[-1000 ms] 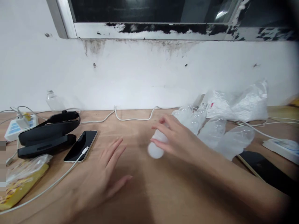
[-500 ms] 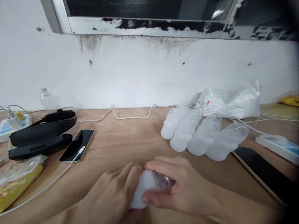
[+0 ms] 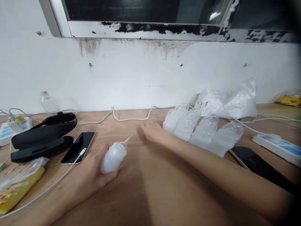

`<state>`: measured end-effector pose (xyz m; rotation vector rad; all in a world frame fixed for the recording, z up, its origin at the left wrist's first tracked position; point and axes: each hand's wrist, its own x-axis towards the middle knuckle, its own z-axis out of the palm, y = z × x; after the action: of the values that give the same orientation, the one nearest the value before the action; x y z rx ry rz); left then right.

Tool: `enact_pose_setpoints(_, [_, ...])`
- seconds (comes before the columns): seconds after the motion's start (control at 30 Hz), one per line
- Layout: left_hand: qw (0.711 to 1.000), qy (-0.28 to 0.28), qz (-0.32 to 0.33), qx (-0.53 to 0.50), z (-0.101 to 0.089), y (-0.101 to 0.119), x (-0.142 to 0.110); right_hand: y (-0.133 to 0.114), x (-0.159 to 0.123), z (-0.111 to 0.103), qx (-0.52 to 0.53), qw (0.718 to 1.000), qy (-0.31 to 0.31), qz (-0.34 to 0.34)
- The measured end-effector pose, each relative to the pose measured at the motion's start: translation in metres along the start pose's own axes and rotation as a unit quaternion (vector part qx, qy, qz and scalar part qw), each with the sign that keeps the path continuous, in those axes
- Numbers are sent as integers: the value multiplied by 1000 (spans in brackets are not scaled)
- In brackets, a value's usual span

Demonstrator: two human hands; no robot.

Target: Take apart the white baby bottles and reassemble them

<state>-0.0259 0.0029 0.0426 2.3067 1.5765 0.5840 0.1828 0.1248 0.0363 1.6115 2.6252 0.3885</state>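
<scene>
My left hand (image 3: 94,171) is wrapped round a small white squeeze bottle (image 3: 113,157) with a thin pointed nozzle that aims up and to the right. It hovers just above the wooden table (image 3: 150,194), right of a black phone (image 3: 78,147). My right hand (image 3: 151,131) reaches far forward and rests low on the table beside a row of several clear plastic bottles (image 3: 202,131) lying on their sides. Its fingers are curled and blurred, and I cannot see anything in them.
A black headband device (image 3: 42,135) lies at the left, with a white cable (image 3: 47,188) plugged into the phone. A yellow snack bag (image 3: 16,185) sits at the front left. Power strips (image 3: 275,142) lie right and far left. A plastic bag (image 3: 230,102) leans against the wall. A dark tablet (image 3: 258,164) lies right.
Both hands held the squeeze bottle close to me half a second ago. Now the left hand alone holds it further left, and the right hand has reached back to the row of bottles.
</scene>
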Motion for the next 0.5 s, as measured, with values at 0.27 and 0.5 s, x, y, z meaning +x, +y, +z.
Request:
enact_pose_setpoints(0.27, [1000, 6, -3, -7, 2, -7, 3, 16, 13, 5, 34, 997, 0, 66])
enact_pose_setpoints(0.5, [997, 68, -16, -43, 9, 1, 7, -31, -51, -22, 301, 949, 25, -88])
